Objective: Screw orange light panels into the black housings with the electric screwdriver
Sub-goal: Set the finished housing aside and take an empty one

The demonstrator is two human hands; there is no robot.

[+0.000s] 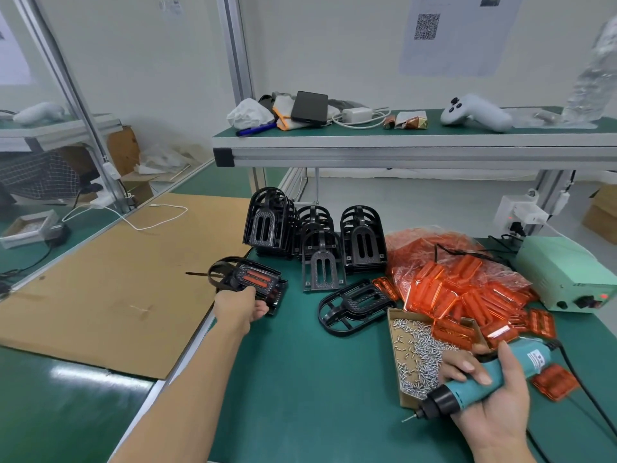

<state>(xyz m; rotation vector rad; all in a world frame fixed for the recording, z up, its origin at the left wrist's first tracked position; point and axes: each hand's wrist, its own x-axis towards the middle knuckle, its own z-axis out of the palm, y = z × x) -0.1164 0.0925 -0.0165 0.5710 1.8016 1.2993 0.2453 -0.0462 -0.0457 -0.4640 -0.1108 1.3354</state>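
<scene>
I note the green desk [300, 379] carries all the work, with a sheet of brown cardboard [117, 279] lying over its left part. Above it a shelf [400, 145] holds a grey controller [474, 113] and a black box [309, 107].

At the right edge of the desk stands a pale green power unit [564, 272]. Beside it a clear bag spills a heap of orange light panels [467, 289] toward the front. Behind the centre I see a stack of black housings [314, 238] standing upright, and one empty housing [354, 307] lying flat just in front of them.

My left hand [242, 305] reaches forward and its fingers grip an assembled housing [252, 282], an orange panel already seated in it, at the seam between cardboard and green mat.

A shallow cardboard tray of screws [417, 355] lies at front right. My right hand [490, 396] is turned palm up, fingers curled round the teal electric screwdriver [484, 382], whose bit points down and left, clear of the tray.
</scene>
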